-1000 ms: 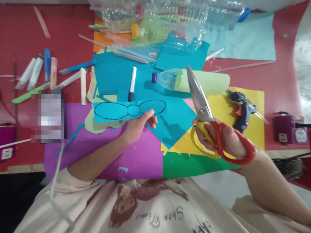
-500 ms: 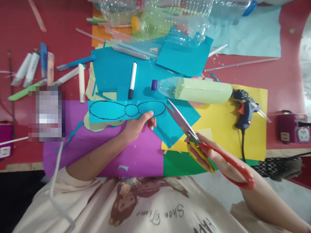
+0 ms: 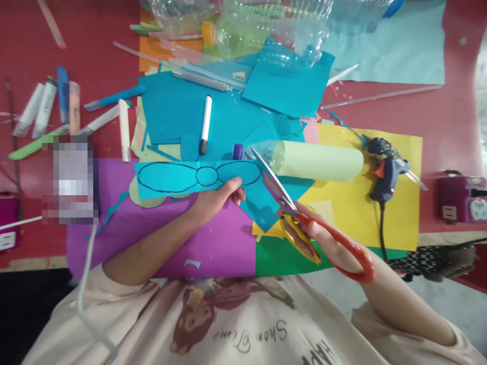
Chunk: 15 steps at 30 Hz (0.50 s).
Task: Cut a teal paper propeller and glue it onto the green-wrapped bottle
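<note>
My left hand (image 3: 224, 195) pinches a blue paper strip (image 3: 167, 177) along its lower edge, thumb on top. A bow shape with two long loops and a round middle is drawn on the strip in black line. My right hand (image 3: 312, 228) grips scissors (image 3: 283, 197) with one red and one yellow handle loop. Their blades point up and left, slightly parted, at the strip's right end. Just beyond the blades lies a clear bottle (image 3: 319, 159) with a purple cap and a pale green paper wrap.
A glue gun (image 3: 382, 172) rests on yellow paper (image 3: 399, 218) to the right. A black-and-white marker (image 3: 206, 124) lies on blue sheets ahead. Several markers (image 3: 47, 109) are at the left, near a blurred box (image 3: 74, 182). Clear plastic bottles (image 3: 266, 30) lie at the back.
The scissors and my right hand have moved left, bringing the blades to the strip's right end. The wrapped bottle has shifted toward me. My left hand still holds the strip.
</note>
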{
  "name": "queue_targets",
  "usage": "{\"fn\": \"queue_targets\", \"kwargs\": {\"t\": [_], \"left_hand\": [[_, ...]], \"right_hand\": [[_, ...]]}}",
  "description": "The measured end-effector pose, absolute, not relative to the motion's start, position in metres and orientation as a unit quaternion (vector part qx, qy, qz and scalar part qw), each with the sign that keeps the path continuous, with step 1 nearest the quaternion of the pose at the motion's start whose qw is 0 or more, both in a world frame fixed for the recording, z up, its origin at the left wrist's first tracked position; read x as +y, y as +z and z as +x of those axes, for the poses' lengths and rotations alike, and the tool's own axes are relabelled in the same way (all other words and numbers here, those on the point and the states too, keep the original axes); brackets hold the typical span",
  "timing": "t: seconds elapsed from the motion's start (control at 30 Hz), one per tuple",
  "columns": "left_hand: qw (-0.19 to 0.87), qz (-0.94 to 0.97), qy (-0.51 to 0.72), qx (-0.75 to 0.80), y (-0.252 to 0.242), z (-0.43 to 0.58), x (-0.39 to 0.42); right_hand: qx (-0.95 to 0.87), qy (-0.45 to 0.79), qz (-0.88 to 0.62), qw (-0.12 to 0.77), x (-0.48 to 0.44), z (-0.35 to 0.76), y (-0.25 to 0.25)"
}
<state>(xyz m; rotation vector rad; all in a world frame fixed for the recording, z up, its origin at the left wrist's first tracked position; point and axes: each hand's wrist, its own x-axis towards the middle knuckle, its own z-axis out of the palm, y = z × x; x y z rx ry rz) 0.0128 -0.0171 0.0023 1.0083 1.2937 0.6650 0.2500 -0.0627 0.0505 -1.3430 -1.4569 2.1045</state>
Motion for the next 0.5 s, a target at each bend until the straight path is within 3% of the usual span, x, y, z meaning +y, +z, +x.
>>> {"fn": "queue_targets", "kwargs": {"t": [0.5], "left_hand": [[0.647,0.424,0.291,0.563,0.0009,0.0131,-0.0162]], "right_hand": [[-0.472,0.750,-0.448,0.119,-0.0632,0.2530,0.0476]]}}
